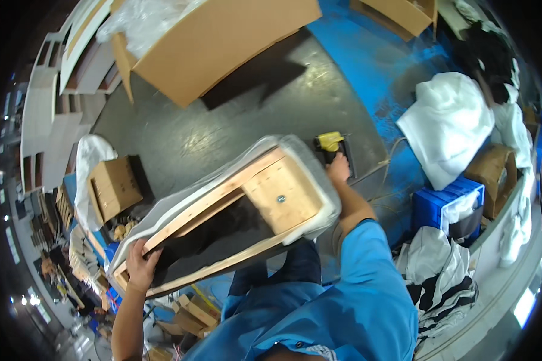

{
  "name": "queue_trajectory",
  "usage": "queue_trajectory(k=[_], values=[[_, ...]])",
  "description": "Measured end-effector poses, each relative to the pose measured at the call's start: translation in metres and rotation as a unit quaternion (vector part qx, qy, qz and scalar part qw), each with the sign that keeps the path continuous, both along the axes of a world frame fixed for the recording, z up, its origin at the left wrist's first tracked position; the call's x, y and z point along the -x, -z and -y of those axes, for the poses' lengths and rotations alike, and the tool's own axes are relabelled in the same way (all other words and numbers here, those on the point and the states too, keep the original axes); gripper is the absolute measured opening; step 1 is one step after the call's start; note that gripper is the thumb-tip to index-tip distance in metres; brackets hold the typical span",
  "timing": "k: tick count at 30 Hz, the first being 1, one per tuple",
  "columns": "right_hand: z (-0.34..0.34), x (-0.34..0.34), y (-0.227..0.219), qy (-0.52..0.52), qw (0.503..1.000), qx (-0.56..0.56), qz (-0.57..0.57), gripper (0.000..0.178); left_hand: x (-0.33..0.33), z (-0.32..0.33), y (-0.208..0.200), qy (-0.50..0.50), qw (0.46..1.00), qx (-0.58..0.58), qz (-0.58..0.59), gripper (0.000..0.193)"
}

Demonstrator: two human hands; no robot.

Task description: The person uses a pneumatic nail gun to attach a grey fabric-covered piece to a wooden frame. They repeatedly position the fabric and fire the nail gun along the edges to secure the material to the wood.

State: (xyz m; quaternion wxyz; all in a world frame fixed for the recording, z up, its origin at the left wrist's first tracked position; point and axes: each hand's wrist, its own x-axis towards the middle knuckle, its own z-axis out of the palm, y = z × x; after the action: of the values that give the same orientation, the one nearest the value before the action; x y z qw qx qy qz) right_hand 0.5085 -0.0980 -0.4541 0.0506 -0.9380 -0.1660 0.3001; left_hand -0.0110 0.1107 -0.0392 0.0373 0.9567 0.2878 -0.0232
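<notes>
A long wooden frame (pixel 223 207) with white padding and clear plastic wrapped over its outer side lies tilted across my lap, its open back facing up. My left hand (pixel 140 265) grips the frame's lower left end, fingers curled over the wooden rail. My right hand (pixel 338 168) reaches past the frame's upper right end and closes on a black and yellow staple gun (pixel 331 146) resting on the floor. A hose (pixel 384 165) trails from the tool to the right.
A large cardboard box (pixel 223 42) stands on the grey floor ahead. A smaller box (pixel 111 186) sits at the left. White fabric (pixel 448 126), a blue crate (pixel 448 204) and striped cloth (pixel 439 277) pile up at the right.
</notes>
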Motion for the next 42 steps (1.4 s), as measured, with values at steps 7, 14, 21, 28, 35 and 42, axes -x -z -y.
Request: queue_trajectory(k=[7, 14, 21, 28, 35, 42], values=[[0.064, -0.022, -0.114, 0.034, 0.99, -0.064, -0.123, 0.052, 0.009, -0.003, 0.006, 0.106, 0.993, -0.053, 0.006, 0.038], [0.147, 0.134, -0.39, 0.091, 0.915, -0.3, -0.253, 0.018, -0.005, -0.011, 0.003, 0.122, 0.991, -0.001, 0.047, 0.053], [0.027, 0.302, -0.517, -0.002, 0.846, -0.396, -0.357, 0.011, -0.004, -0.009, 0.015, 0.136, 0.978, -0.049, 0.148, 0.044], [-0.08, 0.345, -0.511, -0.065, 0.914, -0.293, -0.275, 0.031, 0.003, -0.009, 0.029, 0.122, 0.975, -0.041, 0.184, 0.041], [-0.094, 0.35, -0.506, -0.066, 0.939, -0.245, -0.232, 0.042, 0.006, -0.007, 0.032, 0.117, 0.968, -0.029, 0.223, 0.038], [-0.097, 0.371, -0.512, -0.058, 0.926, -0.255, -0.271, 0.033, -0.001, -0.01, 0.037, 0.064, 0.959, -0.018, 0.275, 0.019]])
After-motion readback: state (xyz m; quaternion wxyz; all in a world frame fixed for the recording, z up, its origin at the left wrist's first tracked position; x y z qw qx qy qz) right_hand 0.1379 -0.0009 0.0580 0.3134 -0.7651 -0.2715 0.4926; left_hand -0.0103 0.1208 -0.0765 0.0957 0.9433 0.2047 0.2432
